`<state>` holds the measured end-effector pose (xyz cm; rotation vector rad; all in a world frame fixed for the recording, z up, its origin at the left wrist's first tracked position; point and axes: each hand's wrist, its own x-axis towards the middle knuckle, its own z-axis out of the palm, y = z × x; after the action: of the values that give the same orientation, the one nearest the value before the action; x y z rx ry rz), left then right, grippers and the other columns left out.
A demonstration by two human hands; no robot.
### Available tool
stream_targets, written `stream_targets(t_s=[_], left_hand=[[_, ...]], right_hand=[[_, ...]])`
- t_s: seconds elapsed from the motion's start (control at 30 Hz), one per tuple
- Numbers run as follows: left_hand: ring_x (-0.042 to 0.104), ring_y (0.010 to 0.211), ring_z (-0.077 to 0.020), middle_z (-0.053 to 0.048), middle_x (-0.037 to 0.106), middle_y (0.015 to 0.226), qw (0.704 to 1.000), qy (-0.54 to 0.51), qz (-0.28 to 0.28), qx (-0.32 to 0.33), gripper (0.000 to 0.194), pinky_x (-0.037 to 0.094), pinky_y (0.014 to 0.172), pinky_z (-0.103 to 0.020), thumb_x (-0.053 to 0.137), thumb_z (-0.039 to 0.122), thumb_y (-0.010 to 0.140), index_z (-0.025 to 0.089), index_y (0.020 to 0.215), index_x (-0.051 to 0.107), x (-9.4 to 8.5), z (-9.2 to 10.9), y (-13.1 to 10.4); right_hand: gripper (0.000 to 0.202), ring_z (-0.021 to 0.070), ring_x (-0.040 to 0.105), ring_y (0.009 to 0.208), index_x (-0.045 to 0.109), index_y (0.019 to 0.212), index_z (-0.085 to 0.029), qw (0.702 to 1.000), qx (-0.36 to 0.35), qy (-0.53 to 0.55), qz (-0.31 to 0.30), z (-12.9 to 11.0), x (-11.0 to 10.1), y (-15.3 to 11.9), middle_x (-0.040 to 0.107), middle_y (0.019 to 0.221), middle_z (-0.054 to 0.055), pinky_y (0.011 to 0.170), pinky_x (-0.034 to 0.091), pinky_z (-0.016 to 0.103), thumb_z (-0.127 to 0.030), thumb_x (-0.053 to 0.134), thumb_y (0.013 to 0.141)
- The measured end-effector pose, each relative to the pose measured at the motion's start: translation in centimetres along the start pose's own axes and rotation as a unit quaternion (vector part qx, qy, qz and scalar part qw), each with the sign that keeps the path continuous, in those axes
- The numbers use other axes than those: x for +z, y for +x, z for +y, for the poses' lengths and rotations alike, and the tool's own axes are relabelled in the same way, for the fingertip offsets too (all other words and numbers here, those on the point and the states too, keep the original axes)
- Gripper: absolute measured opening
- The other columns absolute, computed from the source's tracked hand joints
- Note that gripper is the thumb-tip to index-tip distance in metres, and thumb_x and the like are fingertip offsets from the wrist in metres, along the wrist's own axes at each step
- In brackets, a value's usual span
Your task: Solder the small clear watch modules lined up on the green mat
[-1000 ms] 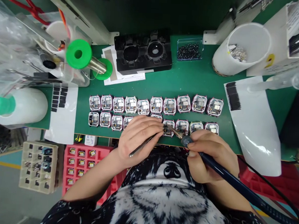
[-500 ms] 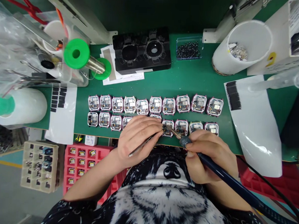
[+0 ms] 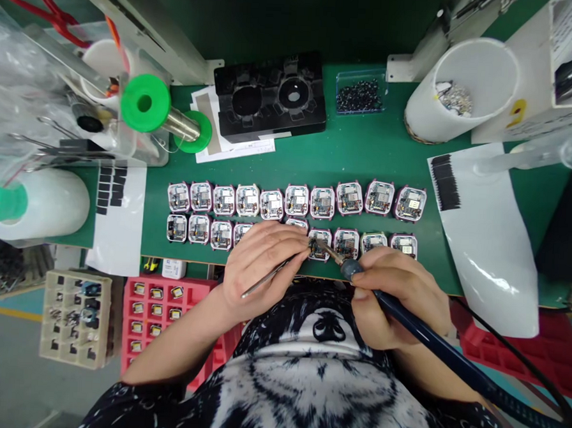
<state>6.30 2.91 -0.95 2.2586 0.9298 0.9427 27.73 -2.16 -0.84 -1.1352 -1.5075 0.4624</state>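
My right hand [image 3: 401,297] is closed around a soldering iron [image 3: 353,268], its cable trailing to the lower right. The iron's tip meets the circuit board of an open watch case [image 3: 319,246] in the front row. My left hand [image 3: 264,264] is closed on slim metal tweezers [image 3: 268,277], whose back end sticks out below the fingers. Their tips are at the left edge of that same case, too small to make out clearly. The left fingers cover part of the front row. More open watch cases [image 3: 322,203] with boards inside form a second row behind.
Behind the rows stand a solder wire spool [image 3: 145,103], a black fixture [image 3: 273,98], a clear tray of small black parts [image 3: 361,93] and a white cup [image 3: 462,89]. White sheets with black strips [image 3: 490,250] lie to both sides. A red tray [image 3: 165,329] sits below the table edge.
The iron and both hands have shifted very slightly left along with the whole view. The iron's tip stays on the same watch case, and both tools are still held.
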Motion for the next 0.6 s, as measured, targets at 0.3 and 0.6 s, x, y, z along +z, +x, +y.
stream_targets(t_s=[0.3,0.6], left_hand=[[0.075,0.108,-0.0203,-0.007,0.077,0.110,1.000,-0.009,0.009,-0.024,0.035,0.064,0.097,-0.043,0.074,0.000,0.085,0.016,0.115,0.066,-0.21,-0.04,-0.39],[0.075,0.110,-0.0211,-0.006,0.077,0.113,1.000,-0.015,-0.006,-0.006,0.036,0.064,0.097,-0.045,0.075,0.004,0.086,0.020,0.117,0.066,-0.49,-0.01,-0.47]], right_hand=[[0.027,0.0148,0.062,0.059,0.068,0.095,-0.019,1.000,-0.006,0.024,0.000,0.22,0.08,0.05,0.064,0.072,-0.001,0.059,0.060,0.034,-0.004,0.064,0.073],[0.025,0.0175,0.068,0.069,0.068,0.096,-0.021,1.000,0.011,0.005,0.011,-0.01,-0.36,-0.28,0.064,0.073,-0.001,0.064,0.062,0.034,-0.007,0.064,0.076]])
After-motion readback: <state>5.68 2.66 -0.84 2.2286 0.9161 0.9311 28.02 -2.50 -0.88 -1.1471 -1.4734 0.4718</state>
